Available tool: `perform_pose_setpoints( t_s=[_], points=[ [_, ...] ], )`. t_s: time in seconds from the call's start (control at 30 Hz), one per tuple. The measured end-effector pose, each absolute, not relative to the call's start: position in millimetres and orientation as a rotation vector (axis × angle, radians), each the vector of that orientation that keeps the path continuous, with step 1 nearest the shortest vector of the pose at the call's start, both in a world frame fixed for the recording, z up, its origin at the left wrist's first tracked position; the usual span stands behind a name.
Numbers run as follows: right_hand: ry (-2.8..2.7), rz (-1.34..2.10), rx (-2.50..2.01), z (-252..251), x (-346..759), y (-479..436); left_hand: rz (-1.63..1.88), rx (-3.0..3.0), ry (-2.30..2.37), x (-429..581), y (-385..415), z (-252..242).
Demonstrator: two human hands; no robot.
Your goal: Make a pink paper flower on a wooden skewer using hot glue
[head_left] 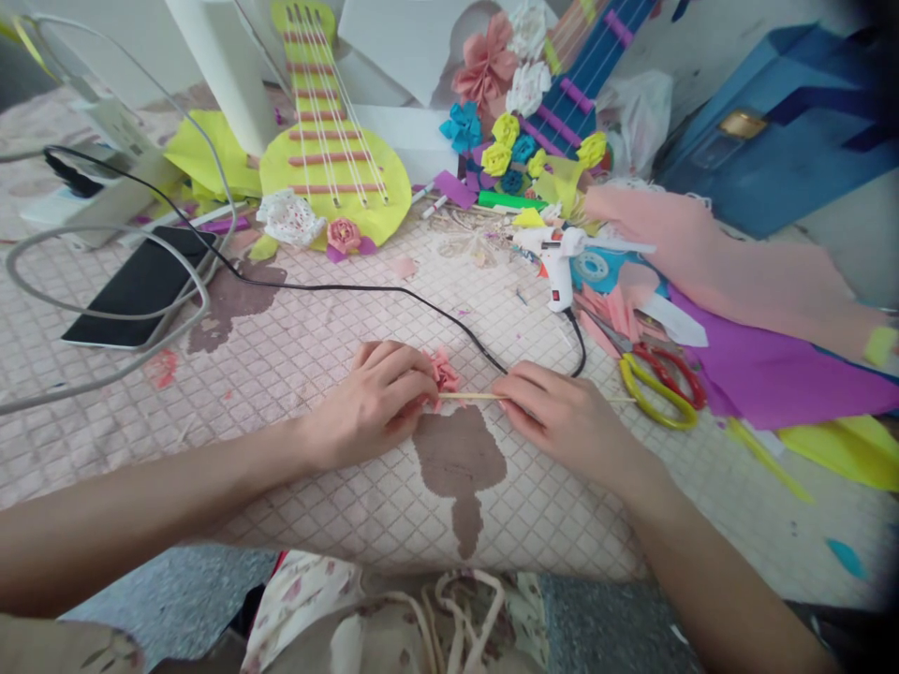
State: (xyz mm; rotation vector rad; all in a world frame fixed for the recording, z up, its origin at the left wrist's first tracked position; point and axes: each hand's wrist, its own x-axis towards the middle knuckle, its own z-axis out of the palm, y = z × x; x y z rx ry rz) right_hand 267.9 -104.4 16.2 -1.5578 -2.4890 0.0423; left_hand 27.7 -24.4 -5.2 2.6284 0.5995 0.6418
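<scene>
My left hand [391,393] is closed around a small pink crepe-paper flower [444,371], whose ruffled edge shows beyond the fingertips. Out of the flower runs a thin pale wooden stick [469,396], lying level just above the cloth. My right hand [552,412] pinches that stick a short way to the right, and its far end sticks out past the hand toward the scissors. The left fingers partly hide the flower, so how it joins the stick cannot be seen.
A white glue gun [554,257] with a black cord [393,288] lies ahead. Scissors [660,384], purple paper [765,360] and pink paper [723,253] lie to the right. Behind stand a yellow paper guitar [335,159] and a blue one [590,80]. A phone [144,281] rests left.
</scene>
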Motion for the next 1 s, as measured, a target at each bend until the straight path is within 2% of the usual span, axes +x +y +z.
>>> perform_pose_setpoints(
  t_s=[0.5,1.0],
  points=[
    [-2.546,-0.005,-1.588,19,264,-105,0.734,2.771,0.645,34,-24,-5],
    [-2.558,0.006,-1.586,15,256,-103,0.704,2.795,0.461,28,-14,-6]
  ],
)
